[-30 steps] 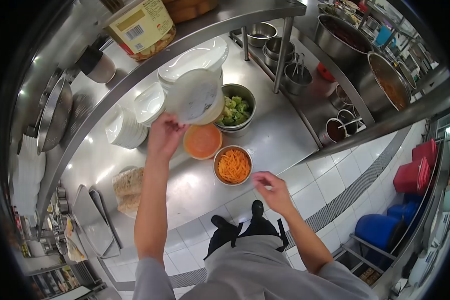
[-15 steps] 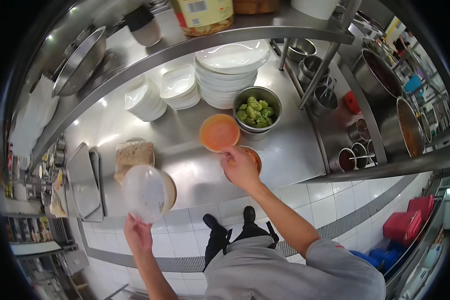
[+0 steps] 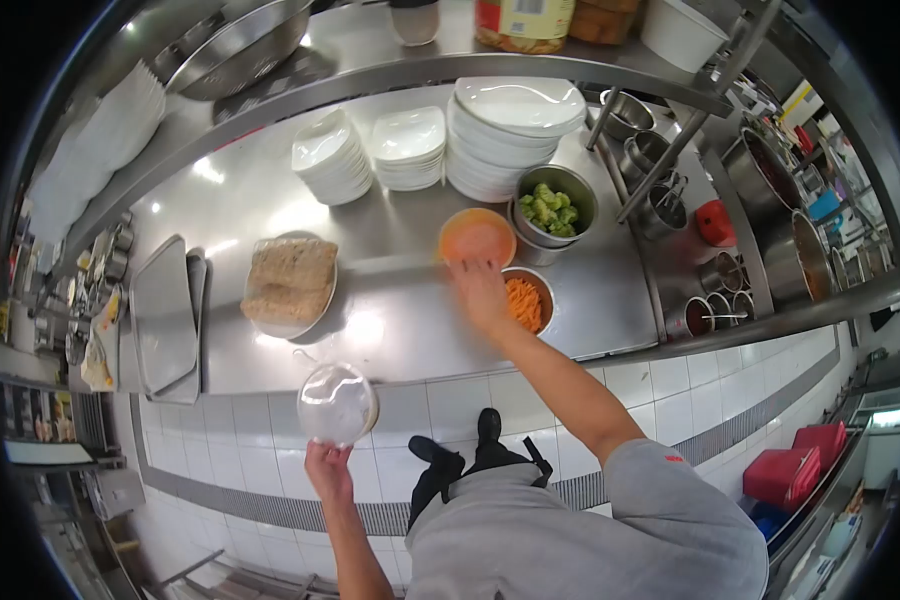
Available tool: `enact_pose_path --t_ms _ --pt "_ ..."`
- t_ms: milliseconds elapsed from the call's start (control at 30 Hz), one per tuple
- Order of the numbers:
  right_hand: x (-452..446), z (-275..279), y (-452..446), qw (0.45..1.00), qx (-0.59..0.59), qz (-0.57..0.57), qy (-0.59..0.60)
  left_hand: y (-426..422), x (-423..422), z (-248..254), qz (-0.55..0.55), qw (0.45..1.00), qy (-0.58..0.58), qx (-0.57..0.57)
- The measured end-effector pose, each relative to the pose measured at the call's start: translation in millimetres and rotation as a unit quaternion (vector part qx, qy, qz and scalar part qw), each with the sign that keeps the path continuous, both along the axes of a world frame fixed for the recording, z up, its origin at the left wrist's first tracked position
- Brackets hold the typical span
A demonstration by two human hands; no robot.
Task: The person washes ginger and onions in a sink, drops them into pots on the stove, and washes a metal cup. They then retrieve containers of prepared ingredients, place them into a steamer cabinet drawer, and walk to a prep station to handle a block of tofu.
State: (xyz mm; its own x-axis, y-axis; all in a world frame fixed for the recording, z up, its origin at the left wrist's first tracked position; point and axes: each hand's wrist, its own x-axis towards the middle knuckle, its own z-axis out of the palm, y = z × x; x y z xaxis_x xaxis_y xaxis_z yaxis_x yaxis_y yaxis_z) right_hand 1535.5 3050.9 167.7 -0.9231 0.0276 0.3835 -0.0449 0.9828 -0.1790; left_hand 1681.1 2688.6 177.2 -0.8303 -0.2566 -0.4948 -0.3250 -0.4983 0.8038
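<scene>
The biggest thing is the long, shiny steel surface (image 3: 410, 345). At its back stand three piles of dishes: a tall pile of white oval plates (image 3: 510, 130), a pile of white square-ish dishes (image 3: 410, 150) and a pile of narrow white dishes (image 3: 335, 165). Two gray metal trays (image 3: 165, 320) lie at the left end, one partly over the other. Next comes one white round plate (image 3: 288, 330) with brown, crumbly-looking food (image 3: 290, 280) on it.

There is one deep steel pot (image 3: 582, 190) of green broccoli (image 3: 548, 210), sitting on other steelware. Two round plastic tubs are near the hands. The orange-looking tub (image 3: 478, 232) is down on the surface, just beside the pot. The see-through pale tub (image 3: 336, 400) is up off the surface, past its front edge. One small steel bowl (image 3: 547, 298) of orange carrot strips (image 3: 523, 303) sits close by, partly behind the right arm. The broccoli and carrots are in their pot and bowl, with no lids on; one tub is up — the other is not.

The left hand (image 3: 330, 468) has its grip closed on the see-through tub's edge. The right hand (image 3: 482, 292) has its fingers at the orange-looking tub's near edge — I cannot tell if its grip is tight.
</scene>
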Motion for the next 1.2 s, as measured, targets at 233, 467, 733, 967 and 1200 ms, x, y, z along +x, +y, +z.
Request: enact_pose_path --t_ms 233,467,733,967,1200 --pt "30.4 3.3 -14.5 0.995 -0.032 0.093 0.011 21.3 -38.7 -44.9 -0.021 0.999 0.017 0.041" --pt "80.1 -8.2 -26.3 0.987 -0.106 0.111 0.042 33.4 -55.4 -30.2 -0.021 0.999 -0.040 0.027" --pt "117.0 -7.3 -78.9 0.747 -0.642 -0.135 -0.108 24.8 -30.2 -51.4 -0.016 0.998 -0.047 0.038" --pt "58.3 -40.9 -82.2 0.461 -0.861 -0.215 0.016 41.1 -8.8 -72.4 0.021 0.982 0.047 0.179" --pt "78.0 -44.9 -72.6 0.436 -0.884 -0.156 0.056 48.1 3.6 -46.3 -0.001 0.992 0.036 0.124"
